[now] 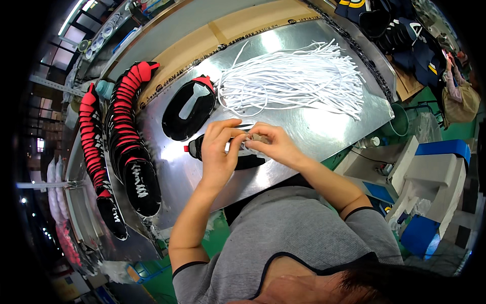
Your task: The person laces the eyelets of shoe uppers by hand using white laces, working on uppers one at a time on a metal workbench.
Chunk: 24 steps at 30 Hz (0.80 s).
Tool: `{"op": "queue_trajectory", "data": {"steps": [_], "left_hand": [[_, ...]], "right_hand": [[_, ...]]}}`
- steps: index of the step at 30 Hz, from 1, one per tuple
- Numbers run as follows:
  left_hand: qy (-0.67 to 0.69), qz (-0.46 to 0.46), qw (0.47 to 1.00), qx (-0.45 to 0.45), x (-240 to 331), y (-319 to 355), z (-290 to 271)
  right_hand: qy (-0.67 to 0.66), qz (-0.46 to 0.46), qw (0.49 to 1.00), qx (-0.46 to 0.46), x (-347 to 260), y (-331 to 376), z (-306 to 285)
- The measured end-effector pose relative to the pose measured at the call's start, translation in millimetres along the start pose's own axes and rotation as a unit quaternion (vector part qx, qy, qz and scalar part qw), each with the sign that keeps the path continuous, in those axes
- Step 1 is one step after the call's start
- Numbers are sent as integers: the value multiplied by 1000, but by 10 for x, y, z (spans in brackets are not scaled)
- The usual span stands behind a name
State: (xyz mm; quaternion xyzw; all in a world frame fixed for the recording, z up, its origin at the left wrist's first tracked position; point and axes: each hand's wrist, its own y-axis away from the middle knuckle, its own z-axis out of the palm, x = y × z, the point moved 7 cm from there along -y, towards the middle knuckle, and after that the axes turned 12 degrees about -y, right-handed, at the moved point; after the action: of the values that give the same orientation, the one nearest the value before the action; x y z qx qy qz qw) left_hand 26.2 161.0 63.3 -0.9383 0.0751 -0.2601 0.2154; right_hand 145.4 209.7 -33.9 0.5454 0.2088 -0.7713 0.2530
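Note:
In front of me, close to the table's near edge, lies a black shoe upper (248, 161) with a red heel tab and a grey inside. Both of my hands meet above it. My left hand (221, 149) is closed in a pinch, thumb against fingertips. My right hand (273, 144) pinches right beside it, with a grey-brown wrap around a finger. Between the fingertips shows a bit of white shoelace (244, 145), mostly hidden by the fingers. Just beyond, an unlaced black shoe upper (188, 110) with a grey tongue and red tab rests on the metal table (172, 187).
A large bundle of white shoelaces (298, 78) spreads over the table's far side. Two long rows of nested black-and-red uppers (132, 126) curve along the left. A green bucket (399, 120) and a grey-white machine housing (425, 177) stand at the right. Another person (458, 96) is at far right.

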Motion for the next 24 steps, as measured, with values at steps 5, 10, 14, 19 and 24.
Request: {"op": "queue_trajectory", "data": {"steps": [5, 10, 14, 19, 24], "left_hand": [[-37, -103, 992, -57, -188, 171, -24], [228, -402, 843, -275, -957, 787, 468], [426, -480, 714, -279, -837, 741, 738], [359, -459, 785, -208, -711, 824, 724], [368, -390, 842, -58, -572, 787, 645]], "right_hand": [[-64, 65, 993, 72, 109, 9, -86], [-33, 71, 992, 102, 284, -32, -75], [-10, 90, 988, 123, 258, -16, -83], [61, 52, 989, 124, 181, 126, -69], [150, 68, 982, 95, 101, 165, 9]]}}
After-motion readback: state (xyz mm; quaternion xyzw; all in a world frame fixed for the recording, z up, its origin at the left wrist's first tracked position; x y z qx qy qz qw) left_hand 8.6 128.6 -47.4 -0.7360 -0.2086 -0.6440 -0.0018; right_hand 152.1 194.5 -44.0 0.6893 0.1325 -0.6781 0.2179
